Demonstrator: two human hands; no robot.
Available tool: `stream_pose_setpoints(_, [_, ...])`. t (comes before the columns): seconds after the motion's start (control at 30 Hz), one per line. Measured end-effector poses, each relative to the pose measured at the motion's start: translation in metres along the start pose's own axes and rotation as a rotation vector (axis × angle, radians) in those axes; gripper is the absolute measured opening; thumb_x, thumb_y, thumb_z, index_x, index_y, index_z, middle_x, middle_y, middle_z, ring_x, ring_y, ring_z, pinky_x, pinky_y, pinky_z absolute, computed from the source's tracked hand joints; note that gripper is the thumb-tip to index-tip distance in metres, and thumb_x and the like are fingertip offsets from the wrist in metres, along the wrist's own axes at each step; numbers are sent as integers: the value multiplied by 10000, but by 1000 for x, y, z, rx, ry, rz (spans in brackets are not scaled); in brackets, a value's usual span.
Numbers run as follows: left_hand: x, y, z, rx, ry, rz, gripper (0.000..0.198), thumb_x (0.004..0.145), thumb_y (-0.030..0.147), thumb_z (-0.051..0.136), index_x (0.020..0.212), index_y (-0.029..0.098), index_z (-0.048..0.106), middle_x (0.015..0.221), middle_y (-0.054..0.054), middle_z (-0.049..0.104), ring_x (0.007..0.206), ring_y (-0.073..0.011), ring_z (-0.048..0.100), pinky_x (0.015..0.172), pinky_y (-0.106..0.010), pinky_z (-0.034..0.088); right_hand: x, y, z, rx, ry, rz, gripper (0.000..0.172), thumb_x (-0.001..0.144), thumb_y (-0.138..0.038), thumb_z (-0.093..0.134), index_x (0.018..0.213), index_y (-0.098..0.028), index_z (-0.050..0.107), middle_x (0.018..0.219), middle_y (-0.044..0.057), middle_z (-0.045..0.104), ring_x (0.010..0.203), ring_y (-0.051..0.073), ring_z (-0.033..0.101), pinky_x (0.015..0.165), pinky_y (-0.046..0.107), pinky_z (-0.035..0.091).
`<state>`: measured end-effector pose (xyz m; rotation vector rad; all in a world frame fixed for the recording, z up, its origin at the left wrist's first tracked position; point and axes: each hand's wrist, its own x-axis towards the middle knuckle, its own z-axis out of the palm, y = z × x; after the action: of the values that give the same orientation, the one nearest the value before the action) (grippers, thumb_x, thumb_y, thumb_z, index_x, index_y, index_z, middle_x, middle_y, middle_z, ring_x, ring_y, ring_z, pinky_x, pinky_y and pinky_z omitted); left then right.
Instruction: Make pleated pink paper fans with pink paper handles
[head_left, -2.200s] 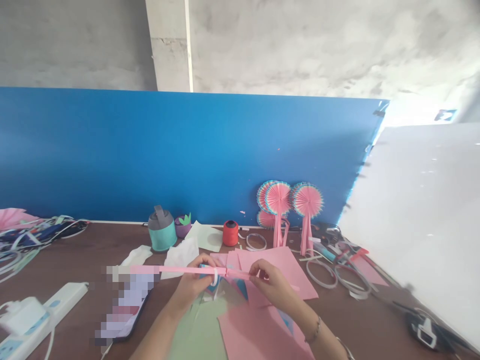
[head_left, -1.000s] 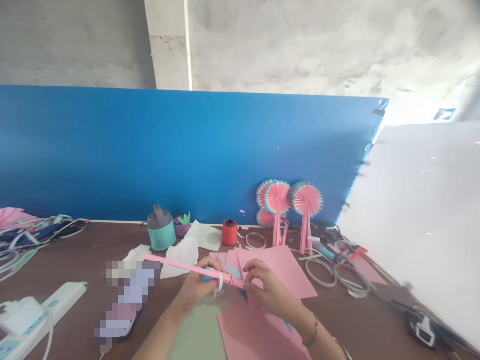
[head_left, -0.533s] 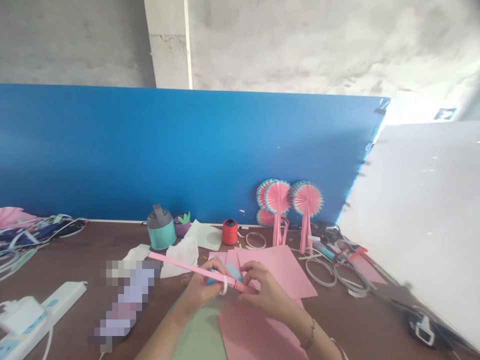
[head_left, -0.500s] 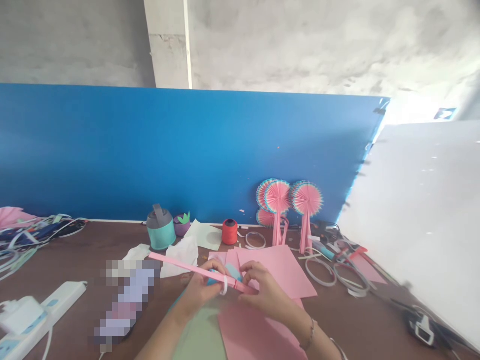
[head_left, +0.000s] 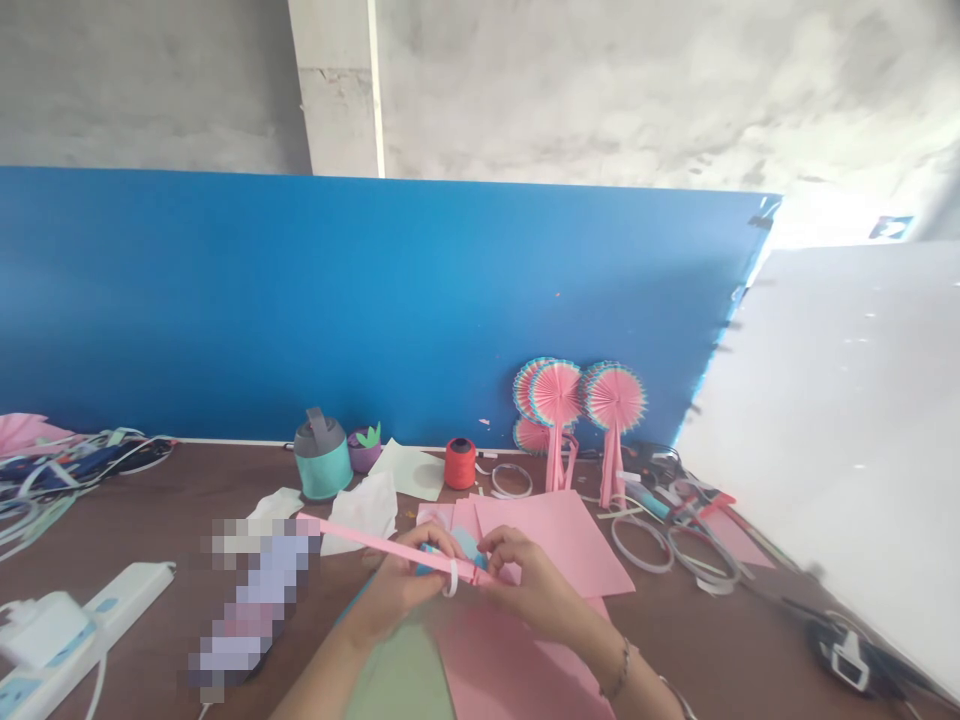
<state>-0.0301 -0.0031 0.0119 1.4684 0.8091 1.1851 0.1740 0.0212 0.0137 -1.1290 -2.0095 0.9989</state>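
A long pink folded paper strip (head_left: 375,542) slants across in front of me, its left end raised. Closed around its middle, my left hand (head_left: 412,578) grips it. A thin white band (head_left: 451,578) loops around the strip beside those fingers. My right hand (head_left: 525,583) pinches the strip's right end, close to a small red mark. Between and behind the hands shows a blue object (head_left: 469,545), mostly covered by fingers, so its kind is unclear. Pink paper sheets (head_left: 562,545) and a pale green sheet (head_left: 409,665) lie under the hands.
Pink pleated paper fans (head_left: 615,400) lean against the blue partition (head_left: 375,300). A red thread spool (head_left: 459,465), a teal-and-grey container (head_left: 322,465) and a purple pot (head_left: 364,452) stand at the back. Cable coils (head_left: 701,555) lie right; a power strip (head_left: 127,595) lies left.
The strip's left end has dipped slightly and its right end now sits nearer my right fingertips. Both hands have shifted only a little.
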Motion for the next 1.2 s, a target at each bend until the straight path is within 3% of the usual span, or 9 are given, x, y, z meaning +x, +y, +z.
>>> stream_pose_setpoints(0.2, [-1,2,1,-32,-28,-2,108,736,234,693,759,177,604,856,-64,609,849,-211,577,664,-288,430,-1,2,0,148,-31,-13,271,753,-398,678,598,-187,606,1019,72,588,947,221,585,809,345,478])
stream_pose_setpoints(0.37, [-1,5,0,-19,-31,5,131,734,266,702,753,174,610,849,-62,620,809,-191,571,665,-282,428,-1,1,-2,135,-81,-8,223,739,-372,695,631,-189,628,1032,65,591,973,208,581,880,345,453])
stream_pose_setpoints(0.53, [-1,3,-2,-26,-35,1,137,740,278,704,765,175,617,864,-64,633,804,-182,585,660,-270,436,0,-3,-2,178,-97,26,204,738,-368,684,633,-197,648,1009,63,592,912,195,598,818,327,486])
stream_pose_setpoints(0.73, [0,10,3,-37,-30,-24,183,718,316,726,759,178,614,848,-62,634,794,-194,604,684,-294,457,-1,0,0,146,-83,-91,200,793,-352,635,659,-204,621,992,53,594,936,193,586,847,331,474])
stream_pose_setpoints(0.87, [0,11,3,80,52,-23,135,718,282,717,756,185,632,818,-38,617,833,-193,583,751,-294,447,-2,-4,2,-9,13,-76,164,797,-361,629,749,-206,601,963,49,607,918,200,578,843,347,457])
stream_pose_setpoints(0.97, [1,8,3,123,66,-39,102,736,274,690,777,185,661,835,-38,609,851,-193,574,767,-284,441,-3,-6,5,-171,130,-225,123,804,-306,624,893,-224,602,961,55,614,949,220,559,840,372,426])
stream_pose_setpoints(1.07, [2,4,6,109,87,-70,95,743,263,676,794,184,662,831,-26,605,816,-179,575,754,-278,440,-3,-4,10,-329,233,-407,69,846,-238,570,855,-237,639,971,66,616,957,225,553,820,379,391])
stream_pose_setpoints(1.2, [3,3,9,115,133,-78,127,730,269,684,812,178,648,816,-21,618,804,-180,581,750,-282,448,-4,0,19,-444,298,-483,139,858,-169,536,850,-242,654,868,42,642,825,186,570,748,357,363])
